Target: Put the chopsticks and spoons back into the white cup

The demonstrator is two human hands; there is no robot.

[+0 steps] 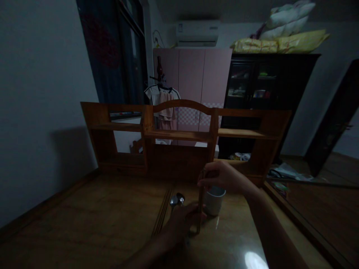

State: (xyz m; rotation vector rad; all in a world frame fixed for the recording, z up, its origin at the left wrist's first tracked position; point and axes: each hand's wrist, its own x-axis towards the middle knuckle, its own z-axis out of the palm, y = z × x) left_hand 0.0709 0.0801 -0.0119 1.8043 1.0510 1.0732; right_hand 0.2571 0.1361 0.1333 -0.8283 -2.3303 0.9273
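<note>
My right hand [217, 175] pinches the upper end of brown chopsticks [200, 201], which stand nearly upright; how many there are is hard to make out in the dim light. Lower down, my left hand [186, 220] is closed around the same chopsticks, its fingers partly blurred. Just behind and to the right of them stands a white cup [215, 202], its rim partly behind my right hand. Two shiny metal spoons [174, 201] lie left of the cup, handles hidden by my left hand. Further left, several thin chopsticks [162, 213] lie side by side on the table.
The wooden table [84, 220] has a low wooden shelf unit [179, 149] along its back edge. A white wall [42, 112] borders the left side. Behind are a pink wardrobe [190, 74], a dark cabinet [263, 82] and hanging clothes [165, 101].
</note>
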